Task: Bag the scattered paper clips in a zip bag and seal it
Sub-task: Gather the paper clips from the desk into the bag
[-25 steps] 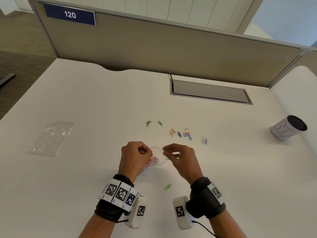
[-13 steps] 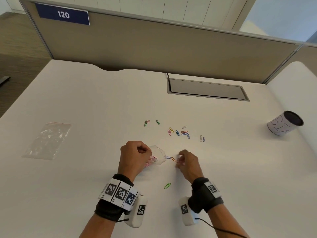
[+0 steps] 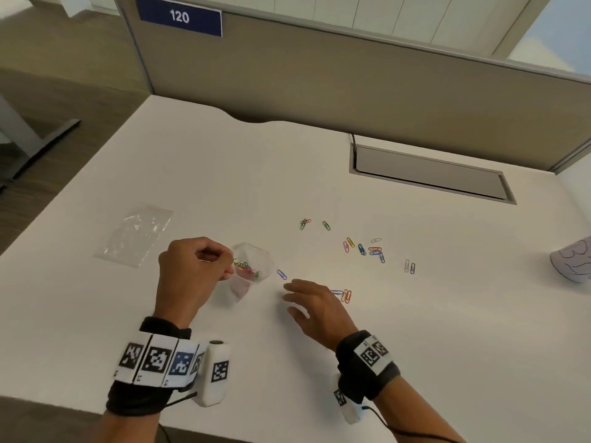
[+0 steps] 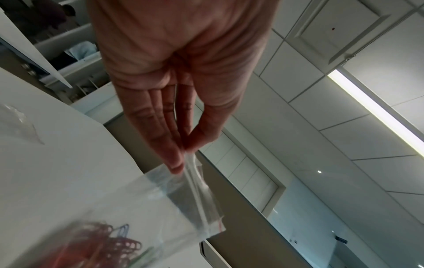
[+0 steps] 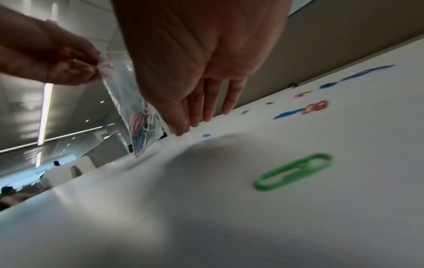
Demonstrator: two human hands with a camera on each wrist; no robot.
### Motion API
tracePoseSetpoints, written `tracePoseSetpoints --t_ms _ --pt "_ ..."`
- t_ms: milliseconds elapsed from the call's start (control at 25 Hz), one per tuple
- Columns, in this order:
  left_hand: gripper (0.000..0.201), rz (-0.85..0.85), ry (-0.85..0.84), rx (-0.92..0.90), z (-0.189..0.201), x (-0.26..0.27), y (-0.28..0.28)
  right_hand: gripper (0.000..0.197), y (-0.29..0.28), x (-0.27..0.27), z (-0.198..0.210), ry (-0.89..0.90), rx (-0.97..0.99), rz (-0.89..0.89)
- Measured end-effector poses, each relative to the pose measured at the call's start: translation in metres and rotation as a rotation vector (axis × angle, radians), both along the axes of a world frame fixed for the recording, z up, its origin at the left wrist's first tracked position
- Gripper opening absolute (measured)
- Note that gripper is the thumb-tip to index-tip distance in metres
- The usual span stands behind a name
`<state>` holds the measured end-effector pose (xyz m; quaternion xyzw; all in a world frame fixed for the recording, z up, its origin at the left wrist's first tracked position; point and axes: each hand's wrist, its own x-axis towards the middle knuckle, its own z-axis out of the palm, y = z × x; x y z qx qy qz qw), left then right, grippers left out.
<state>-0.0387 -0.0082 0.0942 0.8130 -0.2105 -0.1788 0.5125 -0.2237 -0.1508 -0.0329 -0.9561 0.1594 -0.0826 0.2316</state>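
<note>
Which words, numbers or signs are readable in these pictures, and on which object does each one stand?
"120": white digits on the blue rectangular sign on the beige partition.
Dark scrawl on the white paper cup: not readable.
Black-and-white square code markers on the wristbands: patterns, no text.

White desk (image 3: 192, 155), beige partition (image 3: 319, 84), blue "120" sign (image 3: 179, 16), patterned cup (image 3: 572, 263).

What I'm wearing on my wrists

Both arms are bare. On my left wrist (image 3: 150, 375) a black band carries a row of white tiles printed with black square codes, one tile blue, plus a white rounded camera pod (image 3: 213, 374) with its own code. My right wrist (image 3: 367, 362) has the same black band, fewer tiles, and what looks like a thin black cable trailing off.
</note>
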Motion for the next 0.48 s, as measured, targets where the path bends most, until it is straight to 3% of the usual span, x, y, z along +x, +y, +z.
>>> tracePoseSetpoints --t_ms 120,280,480 --pt "0.012 0.052 -0.011 -0.012 -0.003 0.008 0.008 0.047 0.008 0.025 -0.011 0.125 -0.107 0.116" --pt "0.008 0.053 -0.008 -0.008 -0.007 0.007 0.012 0.071 -0.003 0.037 -0.009 0.377 -0.132 0.100" --pt "0.007 0.040 0.013 -0.029 -0.008 0.001 0.003 0.054 -0.043 0.005 0.004 0.291 -0.152 -0.044"
